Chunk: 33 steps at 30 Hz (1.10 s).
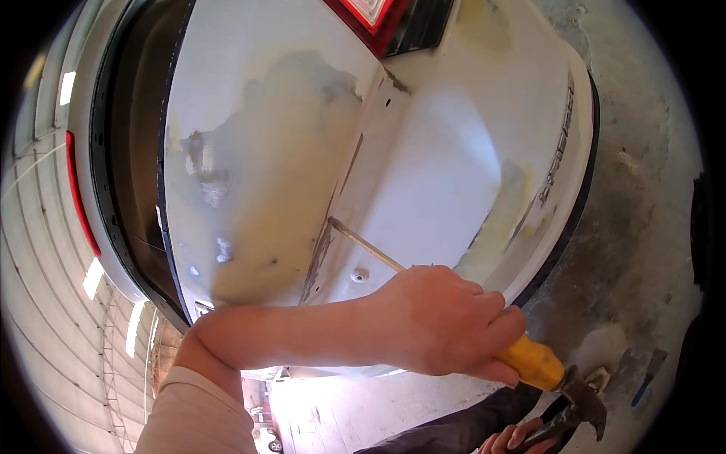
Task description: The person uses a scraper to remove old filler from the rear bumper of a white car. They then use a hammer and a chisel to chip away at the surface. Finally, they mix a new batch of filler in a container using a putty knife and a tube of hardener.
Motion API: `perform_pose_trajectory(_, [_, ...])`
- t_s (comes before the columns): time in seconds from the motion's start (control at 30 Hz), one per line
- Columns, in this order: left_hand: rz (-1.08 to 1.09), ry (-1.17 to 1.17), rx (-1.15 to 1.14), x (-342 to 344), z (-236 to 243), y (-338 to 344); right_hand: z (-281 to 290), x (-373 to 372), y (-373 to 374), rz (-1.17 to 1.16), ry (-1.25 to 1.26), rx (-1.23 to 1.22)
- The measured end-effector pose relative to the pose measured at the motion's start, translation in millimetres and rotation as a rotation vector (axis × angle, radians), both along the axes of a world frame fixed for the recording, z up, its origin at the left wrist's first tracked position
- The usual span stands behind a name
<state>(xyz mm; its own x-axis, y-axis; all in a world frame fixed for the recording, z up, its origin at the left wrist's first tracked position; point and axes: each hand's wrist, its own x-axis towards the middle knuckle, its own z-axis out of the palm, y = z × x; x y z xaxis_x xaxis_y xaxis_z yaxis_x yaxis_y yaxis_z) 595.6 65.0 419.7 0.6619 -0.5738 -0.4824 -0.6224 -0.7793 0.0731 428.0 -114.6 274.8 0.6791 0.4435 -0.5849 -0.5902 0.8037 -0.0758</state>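
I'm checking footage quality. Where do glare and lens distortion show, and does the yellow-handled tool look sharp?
All in the head view: glare washes out the background beneath the left forearm; a bright patch lies on the white car panel; fisheye bending curves the ribbed building shell at left; the yellow-handled tool in the left hand looks fairly sharp.

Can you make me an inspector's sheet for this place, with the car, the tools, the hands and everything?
Surface: white painted car panel with smooth yellowish-beige patches.
Job's things: yellow-handled, thin-shafted tool, tip at a dark scuffed crease; dark metal claw hammer near its handle end, touching or not I can't tell.
Clutter: blue-handled flat tool on the grey concrete floor.
Hands: left hand closed around the yellow handle; right hand around the hammer's handle.
Cables: nothing clearly seen.
Surroundings: pale ribbed sheeting, bright white lights.
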Motion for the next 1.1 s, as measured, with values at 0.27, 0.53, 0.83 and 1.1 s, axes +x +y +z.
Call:
perform_pose_trajectory(0.27, [0.031, 0.018, -0.031, -2, -2, 3, -10, 6, -11, -0.396, 0.195, -0.269])
perform_pose_trajectory(0.53, [0.015, 0.085, 0.010, -5, -6, 2, -12, -2, 2, -0.166, 0.117, -0.166])
perform_pose_trajectory(0.83, [-0.004, 0.024, 0.009, 0, -3, 1, -17, -7, -2, -0.146, 0.044, -0.077])
perform_pose_trajectory(1.1, [0.009, 0.036, 0.024, 1, 0, 0, -8, -3, -1, -0.162, 0.007, -0.073])
